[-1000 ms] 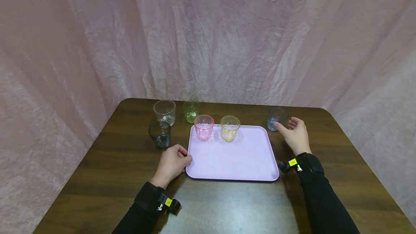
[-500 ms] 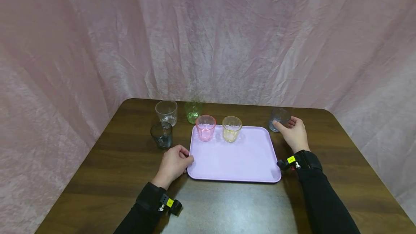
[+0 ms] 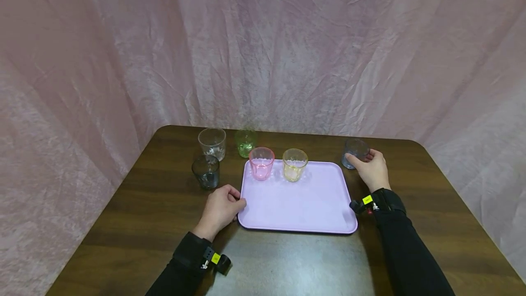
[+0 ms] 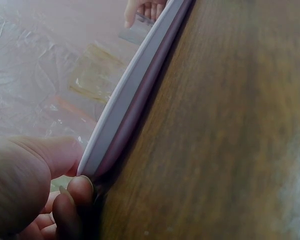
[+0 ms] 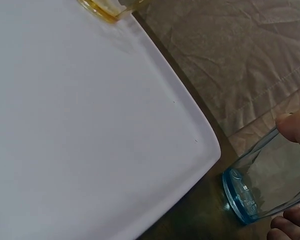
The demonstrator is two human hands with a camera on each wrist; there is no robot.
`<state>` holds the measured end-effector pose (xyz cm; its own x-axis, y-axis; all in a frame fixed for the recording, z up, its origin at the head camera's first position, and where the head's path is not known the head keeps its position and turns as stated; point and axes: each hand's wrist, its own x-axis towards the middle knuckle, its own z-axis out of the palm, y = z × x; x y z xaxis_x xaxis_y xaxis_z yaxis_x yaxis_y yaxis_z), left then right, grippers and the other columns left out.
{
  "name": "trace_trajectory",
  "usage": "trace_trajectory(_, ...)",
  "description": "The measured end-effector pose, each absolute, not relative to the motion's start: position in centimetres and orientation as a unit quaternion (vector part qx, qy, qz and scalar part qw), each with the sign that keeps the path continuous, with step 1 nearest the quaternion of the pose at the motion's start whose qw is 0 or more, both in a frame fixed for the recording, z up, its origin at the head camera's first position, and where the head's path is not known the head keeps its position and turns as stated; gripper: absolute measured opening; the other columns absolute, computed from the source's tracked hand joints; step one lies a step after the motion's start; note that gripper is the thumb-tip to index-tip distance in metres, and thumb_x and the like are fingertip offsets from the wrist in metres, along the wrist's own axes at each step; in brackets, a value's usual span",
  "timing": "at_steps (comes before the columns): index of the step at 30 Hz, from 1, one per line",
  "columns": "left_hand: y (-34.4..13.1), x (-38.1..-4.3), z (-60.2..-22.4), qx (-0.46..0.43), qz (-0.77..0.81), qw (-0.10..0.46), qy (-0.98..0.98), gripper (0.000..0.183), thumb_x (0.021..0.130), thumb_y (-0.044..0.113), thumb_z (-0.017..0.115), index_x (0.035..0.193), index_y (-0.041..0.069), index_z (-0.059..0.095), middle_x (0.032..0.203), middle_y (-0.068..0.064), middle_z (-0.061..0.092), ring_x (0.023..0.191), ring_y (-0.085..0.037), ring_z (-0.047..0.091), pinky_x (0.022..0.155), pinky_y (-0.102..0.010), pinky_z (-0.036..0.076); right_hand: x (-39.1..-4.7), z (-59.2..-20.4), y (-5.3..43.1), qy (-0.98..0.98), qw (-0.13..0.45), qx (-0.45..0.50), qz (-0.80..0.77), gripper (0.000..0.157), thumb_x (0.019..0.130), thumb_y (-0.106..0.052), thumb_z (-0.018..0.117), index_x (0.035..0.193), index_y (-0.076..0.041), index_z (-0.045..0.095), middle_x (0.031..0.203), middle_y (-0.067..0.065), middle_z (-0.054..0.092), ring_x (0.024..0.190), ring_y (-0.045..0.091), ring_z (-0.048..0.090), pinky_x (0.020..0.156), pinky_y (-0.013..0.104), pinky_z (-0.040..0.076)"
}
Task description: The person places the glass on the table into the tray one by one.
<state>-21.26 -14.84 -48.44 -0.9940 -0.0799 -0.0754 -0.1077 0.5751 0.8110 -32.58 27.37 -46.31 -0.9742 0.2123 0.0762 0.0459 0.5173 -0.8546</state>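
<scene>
A lilac rectangular tray (image 3: 297, 204) lies on the table, and my left hand (image 3: 219, 208) pinches its left edge. In the left wrist view the thumb is over the tray's rim (image 4: 122, 87) and a fingertip is under it. Beyond the tray's far right corner, my right hand (image 3: 374, 170) holds a bluish drinking glass (image 3: 349, 161) between thumb and fingers. The right wrist view shows the thumb near the rim of that upright glass, its base (image 5: 238, 196) a deeper blue. A pink glass (image 3: 261, 168) and a yellow glass (image 3: 293, 168) stand along the tray's back edge.
Left of the tray stand a dark grey glass (image 3: 207, 177) and a larger clear glass (image 3: 213, 145). A green glass (image 3: 246, 144) is behind the pink one. A pink curtain (image 3: 263, 49) hangs behind the wooden table's (image 3: 135, 223) back edge.
My right hand's fingers have closed in from beside the bluish glass to hold it. My left hand has stayed at the tray's edge; the whole head view has shifted slightly.
</scene>
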Motion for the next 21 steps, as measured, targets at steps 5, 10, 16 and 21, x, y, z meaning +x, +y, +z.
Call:
trace_trajectory(5,-14.9,-21.2,-48.6,-0.048,0.458,0.013,0.888,0.016,0.084,0.014,0.074,0.093,0.007,0.063,0.066,-0.003,0.061,0.049,-0.015,0.058,0.044,-0.028,0.05,-32.9,-46.6,27.4,-0.873,0.085,-0.074,0.475,0.104,0.086,-0.057,0.069,0.148,0.01,0.02,0.138,0.029,0.036,0.121,0.038,0.041,0.101,0.052,0.04)
trace_trajectory(10,-14.9,-21.1,-48.6,-0.047,0.46,0.014,0.887,0.016,0.084,0.014,0.074,0.093,0.007,0.063,0.066,-0.003,0.061,0.049,-0.016,0.059,0.044,-0.029,0.051,-33.1,-46.9,27.3,-0.879,0.086,-0.078,0.463,0.103,0.086,-0.058,0.069,0.147,0.01,0.022,0.138,0.03,0.036,0.121,0.04,0.039,0.102,0.053,0.038)
trace_trajectory(16,-14.8,-21.2,-48.5,-0.044,0.463,0.004,0.885,0.015,0.082,0.013,0.074,0.091,0.008,0.064,0.065,-0.003,0.06,0.048,-0.015,0.058,0.043,-0.028,0.05,-33.4,-47.3,27.2,-0.884,0.084,-0.085,0.453,0.101,0.085,-0.058,0.07,0.147,0.008,0.024,0.136,0.028,0.039,0.12,0.039,0.041,0.102,0.054,0.039)
trace_trajectory(21,-14.8,-21.2,-48.6,-0.041,0.462,-0.004,0.886,0.015,0.081,0.012,0.075,0.09,0.008,0.064,0.065,-0.002,0.06,0.047,-0.014,0.058,0.042,-0.028,0.05,-33.7,-47.4,27.1,-0.888,0.081,-0.087,0.445,0.099,0.086,-0.058,0.068,0.147,0.007,0.026,0.135,0.027,0.04,0.12,0.039,0.042,0.101,0.054,0.04)
